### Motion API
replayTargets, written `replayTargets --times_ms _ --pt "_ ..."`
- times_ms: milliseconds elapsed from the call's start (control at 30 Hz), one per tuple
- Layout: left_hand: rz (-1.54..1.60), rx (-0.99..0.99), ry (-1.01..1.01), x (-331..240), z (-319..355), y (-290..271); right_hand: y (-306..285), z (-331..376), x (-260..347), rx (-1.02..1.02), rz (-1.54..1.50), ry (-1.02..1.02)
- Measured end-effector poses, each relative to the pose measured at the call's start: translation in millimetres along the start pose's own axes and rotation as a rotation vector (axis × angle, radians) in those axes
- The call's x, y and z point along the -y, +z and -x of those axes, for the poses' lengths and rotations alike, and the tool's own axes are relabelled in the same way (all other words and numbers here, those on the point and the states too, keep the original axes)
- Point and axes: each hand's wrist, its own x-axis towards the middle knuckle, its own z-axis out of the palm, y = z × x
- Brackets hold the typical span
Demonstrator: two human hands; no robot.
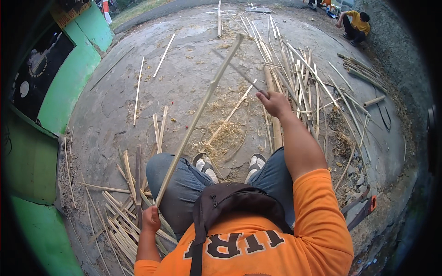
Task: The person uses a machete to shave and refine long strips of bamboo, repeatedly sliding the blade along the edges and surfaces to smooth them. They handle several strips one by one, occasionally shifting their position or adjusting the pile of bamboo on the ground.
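Note:
My left hand (151, 218) is closed round the lower end of a long split bamboo strip (197, 117). The strip slants up and away past my left knee, its far end high in the middle of the view. In my right hand (276, 103) is a long, thin-bladed knife (244, 76), gripped by its handle. The blade points up and left toward the strip's upper part; whether it touches the strip I cannot tell. Pale shavings (225, 138) lie on the ground ahead of my feet.
Bamboo strips (122, 225) are heaped by my left side; another pile (304, 83) spreads ahead right. Thicker poles (363, 71) lie near the right wall. A saw (366, 211) lies at my right. A green wall (69, 87) borders the left. Another person (357, 25) squats far right.

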Motion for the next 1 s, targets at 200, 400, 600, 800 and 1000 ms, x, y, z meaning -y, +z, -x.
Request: replayTargets --times_ms 200,400,600,800,1000 --pt "-0.019 -0.03 0.004 -14.5 3.1 -4.4 1.6 21.8 34.2 0.309 0.268 -0.074" --pt "-0.1 -0.225 0.037 -10.0 16.8 14.8 24.2 -8.9 5.6 0.014 -0.175 -0.01" --pt "-0.126 -0.328 0.002 -6.5 20.2 30.1 16.9 -18.7 -8.0 -0.106 -0.657 0.123" --pt "-0.16 -0.346 0.022 -15.2 17.6 23.2 -12.4 -3.5 -6.6 -0.176 -1.01 0.225" --pt "-0.241 -0.348 0.032 -9.9 19.7 15.3 -25.0 -2.1 -3.5 -0.202 -1.156 0.182"
